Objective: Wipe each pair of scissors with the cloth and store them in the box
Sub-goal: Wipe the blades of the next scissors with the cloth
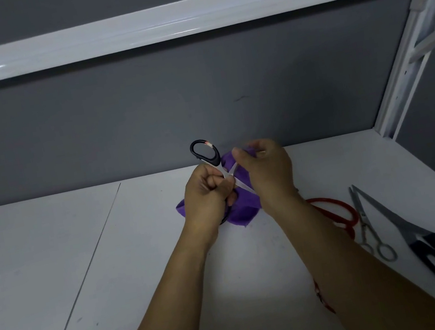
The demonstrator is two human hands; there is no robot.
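The wiping step is in hand, on the first pair as far as the layout suggests. The left grip (206, 195) is clenched round the scissors (216, 160) near their pivot. One black handle loop stands up toward 12 o'clock, and the blades are spread in a cross. The right grip (266, 174), just at 3 o'clock of the left, pinches the cloth (242, 208) against one blade. The purple fabric bunches behind and below both hands and hangs toward the table (82, 259). How much of the blade sits inside the fold is hidden by the fingers.

Three more pairs lie on the table at about 4 o'clock from the hands:
- The red pair (331, 201) is nearest and partly under the right forearm.
- The silver pair (362, 215) lies just beside it.
- The big pair (410, 234), with black handles, is farthest out, and its tip nearly meets the silver tip.

None of them looks handled yet, so most of the task probably remains.

The box is not in view. The next move seems to be drawing the cloth along the blade to its tip and then doing the other blade. That calls for a firm left hold and for keeping the pinching fingers on the flat sides, off the edge. After that the pair must be closed and the box found.
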